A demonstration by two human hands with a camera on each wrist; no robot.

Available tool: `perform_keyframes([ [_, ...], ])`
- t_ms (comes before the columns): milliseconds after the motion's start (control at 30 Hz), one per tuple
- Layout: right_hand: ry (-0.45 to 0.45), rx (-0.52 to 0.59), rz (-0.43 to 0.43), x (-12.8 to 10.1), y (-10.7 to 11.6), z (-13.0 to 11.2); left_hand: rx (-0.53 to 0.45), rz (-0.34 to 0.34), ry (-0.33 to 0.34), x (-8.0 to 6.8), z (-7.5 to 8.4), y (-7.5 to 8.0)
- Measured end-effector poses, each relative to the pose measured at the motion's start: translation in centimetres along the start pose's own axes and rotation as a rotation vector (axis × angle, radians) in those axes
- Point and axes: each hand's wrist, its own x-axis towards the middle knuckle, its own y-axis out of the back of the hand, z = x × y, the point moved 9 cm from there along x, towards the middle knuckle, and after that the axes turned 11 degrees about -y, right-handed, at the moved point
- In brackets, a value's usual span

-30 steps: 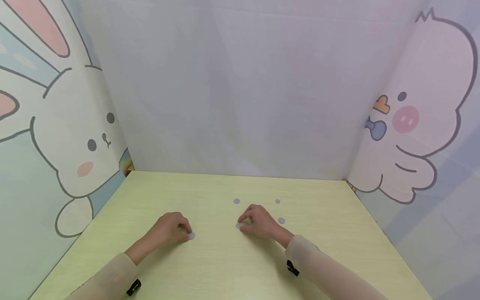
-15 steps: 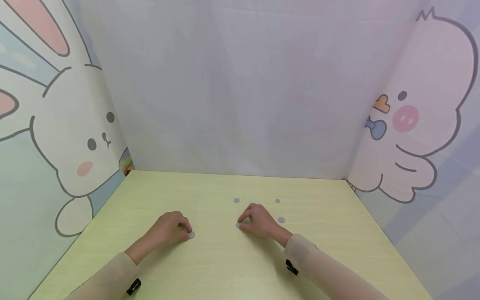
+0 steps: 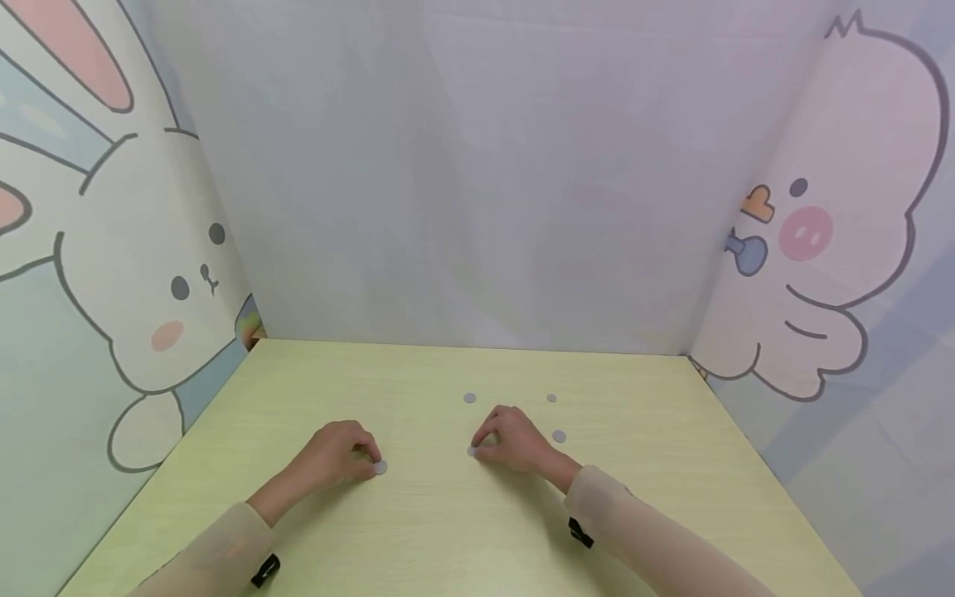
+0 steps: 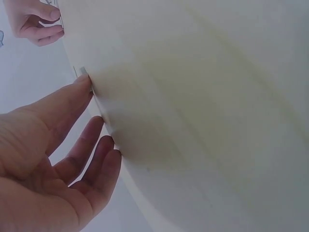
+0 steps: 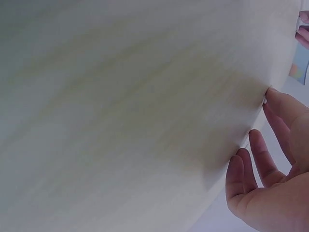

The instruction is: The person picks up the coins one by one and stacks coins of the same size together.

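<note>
Both hands rest low on the pale green surface (image 3: 448, 531). The left hand (image 3: 336, 456) has its fingers (image 4: 72, 94) fairly straight, the tips pressing a small grey disc (image 3: 381, 468) flat. The right hand (image 3: 515, 439) curls its fingers (image 5: 280, 104) over another grey disc (image 3: 472, 451), touching it at the tips. Three more discs (image 3: 559, 436) lie beyond and beside the right fingers, apart from them.

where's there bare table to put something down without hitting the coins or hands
Bare: the far left stretch of the table between the left hand and the back curtain, the near strip between both sleeves, and the right side beyond the right-most coin. Crowded: around the right hand, with coins at its fingertips and behind it, and the coin at the left hand.
</note>
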Motion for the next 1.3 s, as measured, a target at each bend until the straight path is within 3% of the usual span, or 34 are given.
perform_keyframes([
  [1300,0.041,-0.031,-0.013,-1.8,-1.0,-1.9,-0.009,0.002,0.028,0.0,0.3,0.1],
])
